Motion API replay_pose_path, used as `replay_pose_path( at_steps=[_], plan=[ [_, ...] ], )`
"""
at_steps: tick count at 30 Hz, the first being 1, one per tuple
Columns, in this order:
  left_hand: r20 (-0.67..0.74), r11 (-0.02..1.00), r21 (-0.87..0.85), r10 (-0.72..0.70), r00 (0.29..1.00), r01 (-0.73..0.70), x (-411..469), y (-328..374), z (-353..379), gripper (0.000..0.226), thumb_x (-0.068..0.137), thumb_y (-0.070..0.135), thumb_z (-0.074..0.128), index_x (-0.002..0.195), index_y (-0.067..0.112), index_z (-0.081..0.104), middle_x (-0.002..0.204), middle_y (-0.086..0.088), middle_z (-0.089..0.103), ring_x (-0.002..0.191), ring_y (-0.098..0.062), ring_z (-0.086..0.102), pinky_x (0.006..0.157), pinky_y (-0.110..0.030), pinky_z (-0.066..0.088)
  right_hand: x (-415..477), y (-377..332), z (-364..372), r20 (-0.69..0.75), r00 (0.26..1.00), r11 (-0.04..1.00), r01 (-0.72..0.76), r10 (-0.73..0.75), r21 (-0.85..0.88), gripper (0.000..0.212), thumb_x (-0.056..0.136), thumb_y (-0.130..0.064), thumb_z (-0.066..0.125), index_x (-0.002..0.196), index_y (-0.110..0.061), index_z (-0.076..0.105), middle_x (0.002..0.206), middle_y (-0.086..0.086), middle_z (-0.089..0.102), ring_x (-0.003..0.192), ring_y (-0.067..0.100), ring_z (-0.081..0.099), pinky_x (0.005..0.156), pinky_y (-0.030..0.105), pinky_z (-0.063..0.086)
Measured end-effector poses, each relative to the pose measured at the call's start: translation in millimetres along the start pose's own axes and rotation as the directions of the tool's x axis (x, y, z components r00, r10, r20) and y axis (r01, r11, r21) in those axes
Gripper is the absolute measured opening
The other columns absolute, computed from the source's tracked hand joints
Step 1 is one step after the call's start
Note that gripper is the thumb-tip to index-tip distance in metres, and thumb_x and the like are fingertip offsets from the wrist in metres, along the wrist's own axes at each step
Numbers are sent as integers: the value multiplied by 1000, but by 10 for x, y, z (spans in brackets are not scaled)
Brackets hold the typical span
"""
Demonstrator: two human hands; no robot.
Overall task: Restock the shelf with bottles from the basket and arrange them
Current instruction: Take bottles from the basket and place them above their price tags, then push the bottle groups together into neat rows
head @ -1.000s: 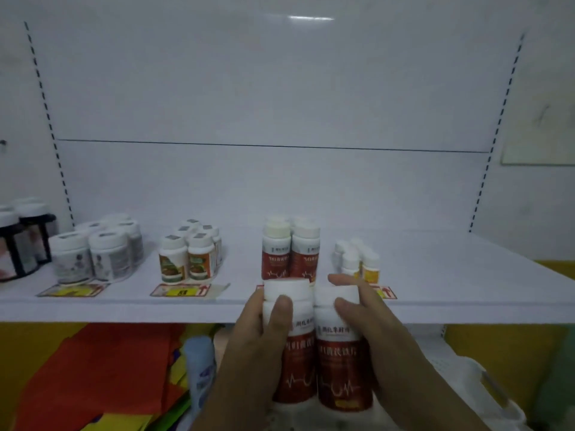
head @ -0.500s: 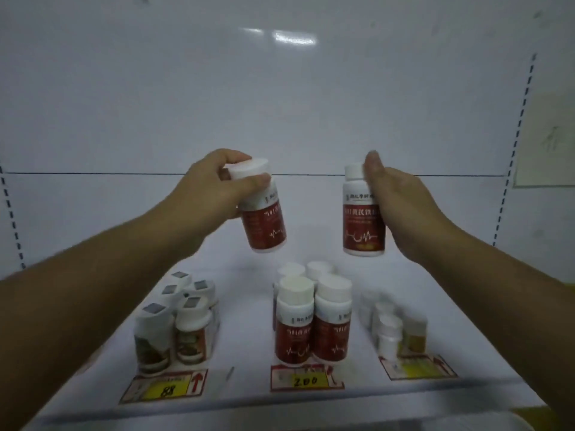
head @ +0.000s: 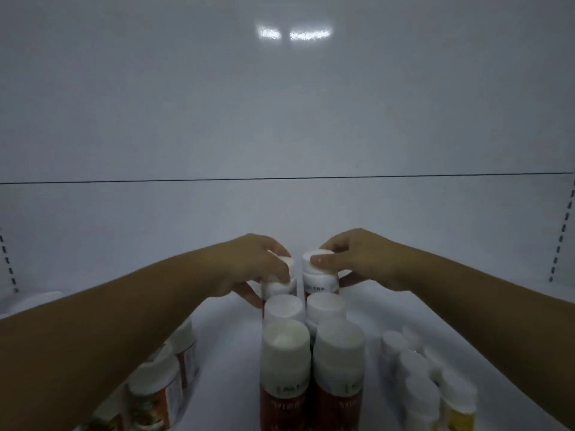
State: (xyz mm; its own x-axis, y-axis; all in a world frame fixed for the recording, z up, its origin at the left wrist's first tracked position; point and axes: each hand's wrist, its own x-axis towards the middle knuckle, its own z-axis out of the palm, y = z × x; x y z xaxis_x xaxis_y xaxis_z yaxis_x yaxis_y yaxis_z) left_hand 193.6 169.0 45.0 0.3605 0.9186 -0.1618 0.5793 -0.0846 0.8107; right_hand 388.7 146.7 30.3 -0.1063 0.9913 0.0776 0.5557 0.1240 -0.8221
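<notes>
Two rows of red-labelled, white-capped bottles run back along the white shelf (head: 389, 309). My left hand (head: 249, 269) grips the cap of the rearmost left bottle (head: 278, 286), which stands behind the others. Beside it, my right hand (head: 354, 259) grips the cap of the rearmost right bottle (head: 320, 279). In front of them stand two middle bottles (head: 283, 307) and two front bottles (head: 285, 362). The basket is out of view.
Small bottles with orange-green labels (head: 155, 390) stand under my left forearm. A group of small white bottles, one with a yellow label (head: 435, 390), stands at the right. The shelf's white back wall (head: 280, 135) rises just behind my hands.
Both hands carried the two bottles from mid-air down and back, setting them behind the red-labelled rows. The camera has moved closer to the shelf.
</notes>
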Motion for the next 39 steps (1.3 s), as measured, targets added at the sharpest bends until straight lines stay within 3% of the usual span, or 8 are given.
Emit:
replay_pose_path(
  at_steps=[3,8,13,18,20,25,33,39],
  plan=[
    [71,996,67,-58,996,53,22,-51,80,30,80,7,64,108,16,62,93,-6,62,81,-18,61,54,-26,56,23,126,64,109,994,1000,-14,12,18,27,84,-27,67,105,-10,65,99,0,68,86,12,64,67,20,55],
    [84,995,35,-91,992,89,48,-111,102,27,83,17,63,110,18,63,107,-6,64,94,-19,62,61,-29,59,83,252,102,237,970,999,-44,45,-8,31,83,-30,67,109,-15,60,105,1,64,93,15,63,70,23,53],
    [-72,984,175,-17,997,29,35,-83,-21,41,91,44,50,127,24,52,134,0,52,121,-20,49,101,-39,45,161,52,105,101,995,966,50,-25,-254,48,88,-52,50,124,-20,54,126,-2,56,112,18,54,97,33,45],
    [-192,618,782,127,973,74,-165,-79,-761,66,92,61,27,145,23,30,155,-2,30,141,-22,30,115,-38,21,474,-543,156,51,975,514,158,-215,-843,68,91,-61,35,146,-24,27,154,2,30,140,22,30,114,39,25],
    [-267,556,819,151,952,142,-304,-171,-1109,66,91,62,25,144,23,32,153,-3,32,140,-24,31,115,-39,22,545,-873,373,73,971,501,180,-226,-847,71,90,-63,32,148,-24,23,157,1,24,144,22,22,118,41,19],
    [-348,602,784,220,911,154,-808,-631,-1715,69,89,65,25,147,27,26,157,-2,23,146,-22,17,119,-44,15,453,-1474,1221,198,922,483,347,-332,-804,71,91,-63,31,149,-25,19,159,1,16,147,19,12,120,41,13],
    [-403,539,795,128,906,278,-2181,-1708,-2718,65,91,61,24,148,28,22,159,4,18,148,-16,4,120,-44,9,112,-2289,2592,274,874,494,459,-402,-739,66,92,-59,33,148,-25,22,158,0,20,146,18,15,118,39,16],
    [-404,619,739,93,910,265,-2652,-2239,-2999,62,94,57,25,148,27,22,159,2,17,148,-15,4,119,-39,10,-21,-2624,3314,287,876,531,467,-388,-706,66,92,-58,34,148,-24,23,157,2,24,143,21,24,116,38,21]
  ],
)
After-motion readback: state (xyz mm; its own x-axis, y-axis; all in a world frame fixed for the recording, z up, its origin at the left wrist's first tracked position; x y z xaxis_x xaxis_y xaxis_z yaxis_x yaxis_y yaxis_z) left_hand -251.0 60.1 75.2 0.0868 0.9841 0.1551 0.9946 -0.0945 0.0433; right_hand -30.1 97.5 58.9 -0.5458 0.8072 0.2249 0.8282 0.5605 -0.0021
